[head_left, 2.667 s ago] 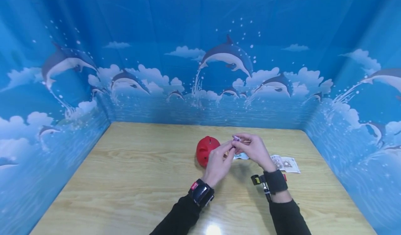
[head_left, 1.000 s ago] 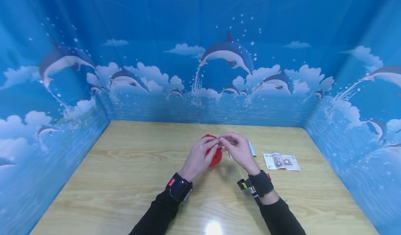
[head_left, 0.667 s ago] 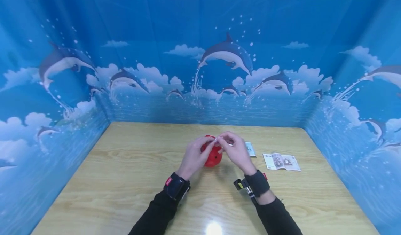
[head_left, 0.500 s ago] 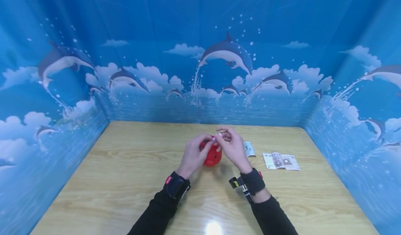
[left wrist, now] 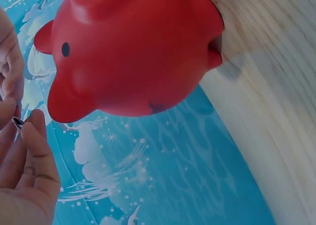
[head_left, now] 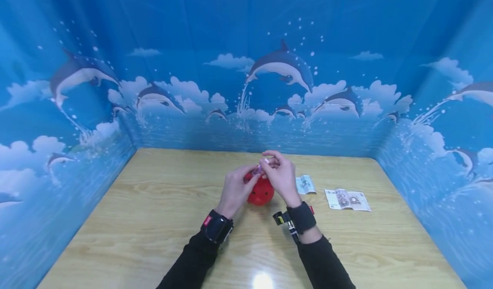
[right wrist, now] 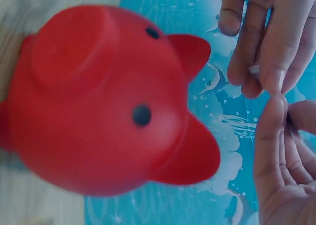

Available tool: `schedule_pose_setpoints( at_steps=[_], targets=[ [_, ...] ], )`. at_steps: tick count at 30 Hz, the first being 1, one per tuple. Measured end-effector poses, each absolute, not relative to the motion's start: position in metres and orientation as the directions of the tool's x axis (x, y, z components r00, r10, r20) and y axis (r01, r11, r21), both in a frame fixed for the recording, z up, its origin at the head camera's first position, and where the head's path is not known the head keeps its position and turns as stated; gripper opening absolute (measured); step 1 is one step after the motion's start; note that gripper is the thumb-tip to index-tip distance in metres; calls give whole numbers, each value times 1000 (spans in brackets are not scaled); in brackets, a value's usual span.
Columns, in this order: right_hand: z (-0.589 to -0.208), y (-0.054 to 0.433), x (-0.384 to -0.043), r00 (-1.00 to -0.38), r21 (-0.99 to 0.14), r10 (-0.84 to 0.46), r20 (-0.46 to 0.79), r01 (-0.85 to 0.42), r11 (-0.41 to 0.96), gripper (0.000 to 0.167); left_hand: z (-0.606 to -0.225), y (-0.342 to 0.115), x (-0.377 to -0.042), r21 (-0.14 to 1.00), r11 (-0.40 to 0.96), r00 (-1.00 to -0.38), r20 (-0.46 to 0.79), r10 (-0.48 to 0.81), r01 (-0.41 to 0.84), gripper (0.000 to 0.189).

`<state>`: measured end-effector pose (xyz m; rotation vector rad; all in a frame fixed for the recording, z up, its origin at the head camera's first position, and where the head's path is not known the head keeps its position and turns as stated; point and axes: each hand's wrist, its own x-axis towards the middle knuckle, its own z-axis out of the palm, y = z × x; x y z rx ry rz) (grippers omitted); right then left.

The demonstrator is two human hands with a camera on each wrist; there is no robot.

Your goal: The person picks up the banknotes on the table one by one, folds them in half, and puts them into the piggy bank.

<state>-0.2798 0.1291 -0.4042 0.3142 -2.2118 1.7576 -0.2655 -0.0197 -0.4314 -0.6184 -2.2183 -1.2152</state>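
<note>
Both hands meet at the top of a red piggy bank [head_left: 262, 192], which stands on the table with its snout towards me. Between fingers and thumb, the left hand [head_left: 235, 190] pinches a small, tightly folded purplish banknote [head_left: 259, 169]. The right hand [head_left: 283, 177] also pinches the note, at its upper part, with a pale end showing among its fingers. In the right wrist view, the fingertips of the two hands touch beside the ears of the piggy bank [right wrist: 108, 111]. Fingers hide most of the note, and the hands cover the top of the bank in the head view.
To the right of the bank lies a bluish creased banknote [head_left: 305, 184]. Farther right is a brownish-purple creased banknote [head_left: 348, 199], unfolded. A blue dolphin-print curtain [head_left: 192, 87] encloses the wooden table [head_left: 173, 220] at the back and sides.
Both hands have moved left, from beside the piggy bank to over it, still gripping the folded note. This has uncovered the two banknotes on the right. Lately the right hand has edged further left.
</note>
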Motion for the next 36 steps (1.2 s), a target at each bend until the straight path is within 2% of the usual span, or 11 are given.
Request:
schedule_pose_setpoints(
  at_steps=[6, 12, 20, 24, 31, 36],
  targets=[
    [-406, 132, -283, -956, -958, -146, 254, -269, 98, 30, -431, -24, -265, 698, 416, -784, 618, 64, 583, 20],
    [-406, 139, -282, -946, -966, -230, 227, -248, 67, 30, -434, -20, -266, 698, 408, -779, 625, 55, 589, 18],
    [-407, 144, -283, -956, -943, -185, 228, -264, 202, 31, -438, -18, -266, 649, 467, -770, 626, 123, 601, 28],
    [-407, 146, -284, -956, -935, -167, 242, -276, 225, 31, -437, -18, -265, 602, 515, -758, 633, 158, 610, 32],
    [-407, 149, -285, -956, -926, -168, 239, -277, 258, 26, -437, -15, -263, 614, 568, -819, 531, 215, 547, 41],
    [-411, 147, -287, -951, -913, -170, 257, -297, 281, 24, -437, -15, -264, 623, 573, -838, 484, 251, 532, 44]
  ],
)
